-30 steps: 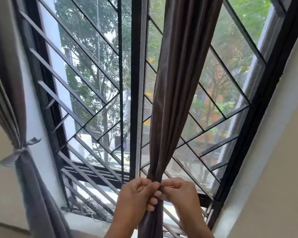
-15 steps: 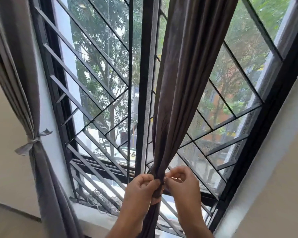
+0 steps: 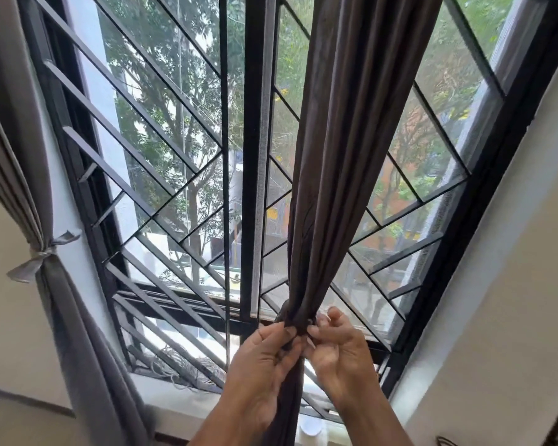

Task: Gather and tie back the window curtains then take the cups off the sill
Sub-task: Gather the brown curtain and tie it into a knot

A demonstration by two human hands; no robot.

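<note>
Curtain of dark brown gathered fabric (image 3: 332, 175) hangs mid-window; since a moment ago our left hand (image 3: 264, 365) and right hand (image 3: 339, 352) have loosened slightly yet still pinch its bunched waist, so tying continues; grey tied curtain (image 3: 62, 317) hangs left; white cup (image 3: 310, 430) waits on the sill (image 3: 161, 397) behind our arms.

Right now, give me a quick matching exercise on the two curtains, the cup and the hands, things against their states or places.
Things:
1. left curtain
2. middle curtain
3. white cup
4. hands: left hand, right hand

States or places:
A. on the sill, low in view
B. pinching at the gathered fabric
C. tied with a grey bow
D. bunched, tie not seen finished

Pairs: 1-C, 2-D, 3-A, 4-B
</note>
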